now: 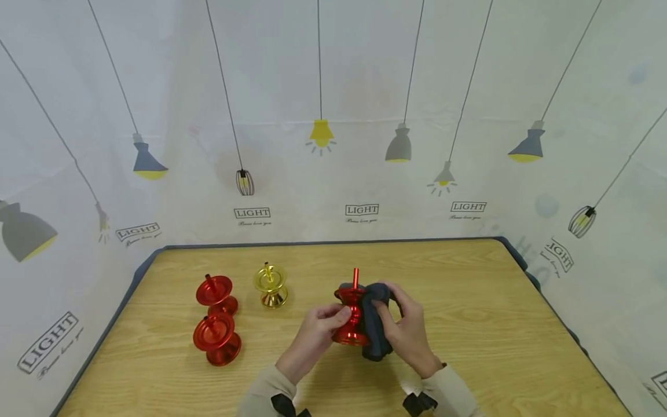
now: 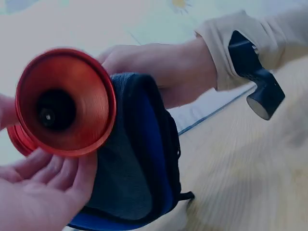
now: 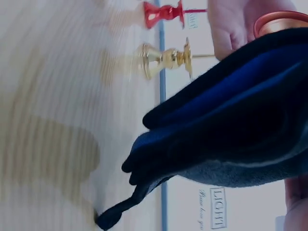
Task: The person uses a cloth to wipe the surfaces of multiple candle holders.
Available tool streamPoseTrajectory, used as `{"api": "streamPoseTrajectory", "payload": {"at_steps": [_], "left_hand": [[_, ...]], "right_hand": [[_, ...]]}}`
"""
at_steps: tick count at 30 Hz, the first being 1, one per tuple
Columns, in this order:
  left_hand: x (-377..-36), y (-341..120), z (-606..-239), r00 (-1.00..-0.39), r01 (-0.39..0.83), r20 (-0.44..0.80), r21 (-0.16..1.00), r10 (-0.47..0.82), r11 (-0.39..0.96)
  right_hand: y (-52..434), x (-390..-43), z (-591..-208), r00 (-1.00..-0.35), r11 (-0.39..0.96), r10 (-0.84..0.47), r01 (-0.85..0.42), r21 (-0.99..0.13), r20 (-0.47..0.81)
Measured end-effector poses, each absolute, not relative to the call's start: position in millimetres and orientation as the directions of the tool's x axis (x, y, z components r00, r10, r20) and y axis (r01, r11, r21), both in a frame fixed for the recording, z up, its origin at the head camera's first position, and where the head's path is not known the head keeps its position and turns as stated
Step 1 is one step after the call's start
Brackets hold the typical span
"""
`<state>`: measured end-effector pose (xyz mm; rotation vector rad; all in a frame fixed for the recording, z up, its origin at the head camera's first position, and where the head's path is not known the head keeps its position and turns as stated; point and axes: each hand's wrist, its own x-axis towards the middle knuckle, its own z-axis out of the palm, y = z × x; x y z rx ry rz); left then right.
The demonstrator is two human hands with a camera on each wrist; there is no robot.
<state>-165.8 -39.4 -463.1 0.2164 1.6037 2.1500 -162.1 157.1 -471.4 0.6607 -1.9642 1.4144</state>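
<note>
Upright over the table, a shiny red candle holder (image 1: pixel 351 335) with a thin spike on top is gripped by my left hand (image 1: pixel 312 336), thumb across its stem. Its hollow round base (image 2: pixel 91 110) faces the left wrist camera. My right hand (image 1: pixel 413 330) pinches a folded dark grey-blue cloth (image 1: pixel 376 327) and holds it against the holder's right side. In the right wrist view the cloth (image 3: pixel 211 139), with blue inner folds and a hanging loop, covers most of the holder. Some right-hand fingers are hidden behind the cloth.
Two more red candle holders, one behind (image 1: pixel 215 291) and one nearer (image 1: pixel 215 335), stand at the left of the wooden table (image 1: pixel 495 324). A gold candle holder (image 1: pixel 271 284) is to their right. A white curtain (image 1: pixel 354 69) printed with lamps hangs around the table's far edges.
</note>
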Motion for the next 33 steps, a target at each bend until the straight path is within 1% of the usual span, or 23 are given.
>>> {"api": "streamPoseTrajectory", "payload": {"at_steps": [1,3,5,6,8,10,13,15,17,20,24,27,29,31,33], "left_hand": [[-166,-40,-464,-0.871,-0.288,-0.136,0.920,0.473,-0.265],[-167,-42,-467,-0.841,-0.331,-0.125,0.888,0.527,-0.318],[-167,-44,-468,-0.830,-0.334,-0.115,0.886,0.545,-0.321],[-167,-44,-468,-0.831,-0.322,-0.115,0.897,0.544,-0.303],[-166,-43,-466,-0.852,-0.263,-0.120,0.940,0.509,-0.217],[-164,-40,-463,-0.894,-0.161,-0.104,0.982,0.436,-0.096],[-159,-35,-460,-0.949,-0.035,-0.059,0.996,0.309,0.083],[-158,-33,-461,-0.970,0.018,-0.019,0.989,0.243,0.147],[-157,-33,-461,-0.979,0.029,-0.006,0.986,0.205,0.165],[-157,-34,-461,-0.983,0.015,-0.010,0.991,0.185,0.132],[-160,-36,-460,-0.970,-0.087,-0.085,0.996,0.226,0.001],[-162,-39,-460,-0.940,-0.181,-0.135,0.976,0.314,-0.122],[-163,-42,-461,-0.910,-0.220,-0.130,0.956,0.393,-0.193],[-164,-44,-462,-0.880,-0.244,-0.118,0.943,0.460,-0.226],[-164,-45,-463,-0.866,-0.232,-0.111,0.953,0.487,-0.196]], "right_hand": [[157,-162,-472,-0.702,0.277,-0.032,-0.690,-0.668,0.712],[157,-161,-472,-0.723,0.254,-0.028,-0.673,-0.694,0.691],[156,-160,-472,-0.725,0.273,-0.032,-0.669,-0.692,0.688],[156,-161,-472,-0.719,0.295,-0.035,-0.671,-0.680,0.694],[155,-162,-472,-0.687,0.351,-0.051,-0.692,-0.631,0.725],[155,-164,-472,-0.644,0.412,-0.073,-0.715,-0.565,0.762],[153,-165,-471,-0.580,0.477,-0.116,-0.744,-0.468,0.806],[151,-165,-470,-0.545,0.502,-0.135,-0.758,-0.417,0.827],[149,-164,-470,-0.527,0.509,-0.144,-0.765,-0.394,0.838],[147,-162,-469,-0.529,0.501,-0.128,-0.764,-0.406,0.839],[145,-160,-470,-0.565,0.461,-0.089,-0.754,-0.469,0.820],[145,-160,-472,-0.592,0.404,-0.058,-0.750,-0.523,0.804],[146,-160,-472,-0.622,0.359,-0.040,-0.739,-0.570,0.782],[147,-160,-471,-0.644,0.336,-0.033,-0.728,-0.598,0.764],[149,-160,-471,-0.665,0.339,-0.036,-0.711,-0.617,0.746]]}}
